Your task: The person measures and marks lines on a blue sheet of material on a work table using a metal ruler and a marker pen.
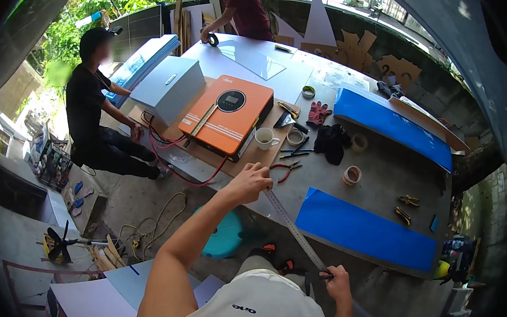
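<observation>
A long steel ruler (291, 226) slants between my two hands in front of the table's near edge. My left hand (250, 184) is closed on its upper end, beside the orange inverter box (227, 113). Near its lower end my right hand (337, 282) is closed, with a small dark piece (326, 276) showing at the fingers; I cannot tell what that piece is. To the right of the ruler a blue sheet (367, 230) lies along the table's front edge. Red-handled pliers (286, 172) rest just beyond my left hand.
A white cup (265, 138), tape rolls (351, 176), a dark red glove (319, 113) and cutters (402, 215) lie on the grey table (382, 192). One person (100, 99) stands left by a grey box (168, 89); another (241, 8) holds black tape at the far end. A teal stool (223, 236) stands below.
</observation>
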`<action>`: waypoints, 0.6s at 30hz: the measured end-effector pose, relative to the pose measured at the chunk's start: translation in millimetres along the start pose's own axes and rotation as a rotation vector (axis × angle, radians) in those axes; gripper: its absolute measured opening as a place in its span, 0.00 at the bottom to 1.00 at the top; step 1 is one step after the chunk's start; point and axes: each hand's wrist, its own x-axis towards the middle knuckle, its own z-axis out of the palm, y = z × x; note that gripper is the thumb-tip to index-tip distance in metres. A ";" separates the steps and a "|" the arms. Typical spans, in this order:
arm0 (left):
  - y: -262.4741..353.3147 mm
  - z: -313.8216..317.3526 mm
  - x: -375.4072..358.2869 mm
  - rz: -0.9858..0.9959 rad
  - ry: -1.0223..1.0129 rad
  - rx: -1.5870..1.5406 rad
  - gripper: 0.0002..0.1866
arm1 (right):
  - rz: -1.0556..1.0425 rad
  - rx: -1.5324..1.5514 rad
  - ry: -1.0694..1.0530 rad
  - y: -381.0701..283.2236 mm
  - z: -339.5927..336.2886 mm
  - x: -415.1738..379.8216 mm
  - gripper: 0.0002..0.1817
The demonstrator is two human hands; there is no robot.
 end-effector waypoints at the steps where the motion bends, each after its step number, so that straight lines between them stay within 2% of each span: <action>1: 2.5 -1.2 7.6 0.055 0.051 0.060 0.11 | 0.026 0.044 0.029 1.9 8.9 -7.6 0.05; 4: 27.5 6.0 31.0 0.158 0.116 0.112 0.15 | 0.055 0.109 0.102 8.1 19.9 -32.7 0.03; 6: 62.2 20.5 46.4 0.106 0.455 -0.044 0.22 | 0.230 0.300 0.154 0.1 17.4 -48.9 0.02; 7: 84.6 22.6 48.5 0.082 0.466 -0.038 0.33 | 0.285 0.335 0.167 -2.0 15.6 -56.5 0.02; 8: 105.3 37.5 52.7 0.147 0.428 -0.078 0.33 | 0.354 0.371 0.191 -1.5 12.2 -62.9 0.03; 10: 152.3 72.6 58.8 -0.077 0.664 -0.394 0.44 | 0.382 0.348 0.222 -1.8 3.3 -77.4 0.04; 12: 193.2 109.1 55.4 -0.191 0.538 -0.698 0.44 | 0.331 0.345 0.261 8.7 -1.2 -95.5 0.04; 13: 211.6 122.1 55.0 -0.146 0.466 -0.734 0.44 | 0.373 0.395 0.266 14.1 -1.4 -104.7 0.05; 15: 245.2 143.3 55.1 -0.295 -0.001 -1.515 0.37 | 0.457 0.521 0.283 26.8 4.6 -127.3 0.05; 16: 261.3 155.3 54.7 -0.294 -0.090 -1.638 0.30 | 0.492 0.597 0.293 34.0 7.0 -137.4 0.05; 18: 295.7 167.7 55.8 -0.227 -0.232 -1.570 0.21 | 0.489 0.588 0.321 48.0 6.6 -159.5 0.06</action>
